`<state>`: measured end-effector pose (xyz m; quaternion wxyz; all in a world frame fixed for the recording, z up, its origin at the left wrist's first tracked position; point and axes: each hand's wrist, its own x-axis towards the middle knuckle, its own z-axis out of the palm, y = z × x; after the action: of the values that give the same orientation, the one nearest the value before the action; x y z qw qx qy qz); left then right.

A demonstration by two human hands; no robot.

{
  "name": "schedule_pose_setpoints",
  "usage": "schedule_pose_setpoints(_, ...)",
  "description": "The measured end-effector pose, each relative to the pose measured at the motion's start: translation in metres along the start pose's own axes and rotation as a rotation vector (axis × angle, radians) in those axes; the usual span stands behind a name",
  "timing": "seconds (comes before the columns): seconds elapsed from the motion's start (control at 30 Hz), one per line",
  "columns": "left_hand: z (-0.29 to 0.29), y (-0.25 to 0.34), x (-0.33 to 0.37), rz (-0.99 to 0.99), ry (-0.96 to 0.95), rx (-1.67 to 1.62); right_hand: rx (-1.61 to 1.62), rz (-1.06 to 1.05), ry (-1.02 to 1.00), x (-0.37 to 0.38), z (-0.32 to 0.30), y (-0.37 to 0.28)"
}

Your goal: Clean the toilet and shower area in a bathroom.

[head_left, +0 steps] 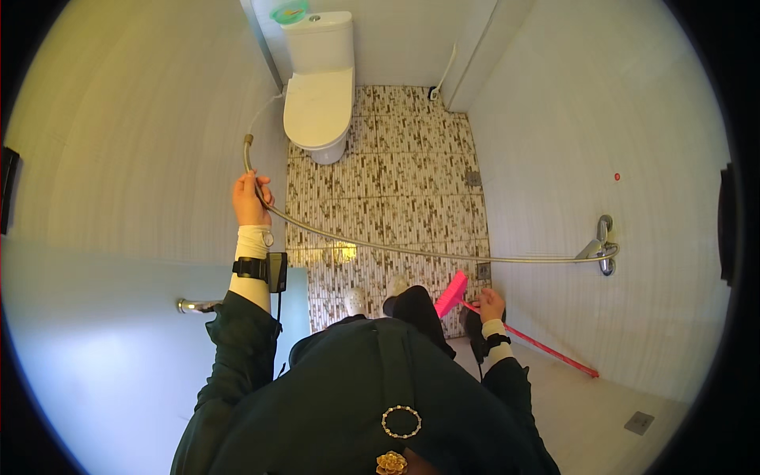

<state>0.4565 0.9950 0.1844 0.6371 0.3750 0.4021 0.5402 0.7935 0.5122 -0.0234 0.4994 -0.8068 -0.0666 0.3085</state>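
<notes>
My left hand (pixel 252 199) is closed around a metal shower hose (pixel 380 246) close to its free end, beside the left wall. From there the hose sags across to a chrome mixer tap (pixel 606 245) on the right wall. A thin pale streak, which looks like water, runs from the hose end toward the toilet (pixel 320 109). Low on the right, my right hand (pixel 489 304) has its fingers curled around the red handle of a broom (pixel 546 348). The broom's bright pink head (pixel 451 293) is near my legs, and its handle slants down to the right.
The toilet lid is down, and a green bowl (pixel 290 11) sits on the tank. Patterned tiles cover the floor (pixel 396 174), with a drain (pixel 473 179) by the right wall. A pale door (pixel 95 332) with a metal handle (pixel 198 305) stands at my left.
</notes>
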Motion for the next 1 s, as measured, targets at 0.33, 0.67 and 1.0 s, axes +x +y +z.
schedule_pose_setpoints(0.33,0.07,-0.005,0.051,0.042,0.005,0.047,0.056,-0.175,-0.129,0.111,0.034,-0.034)
schedule_pose_setpoints(0.67,0.157,-0.008,0.099,-0.009,0.122,0.104,0.003,-0.171,-0.255,0.243,0.063,-0.119)
schedule_pose_setpoints(1.0,0.181,-0.039,0.183,-0.057,0.14,0.03,-0.066,-0.097,-0.295,0.285,0.1,-0.144)
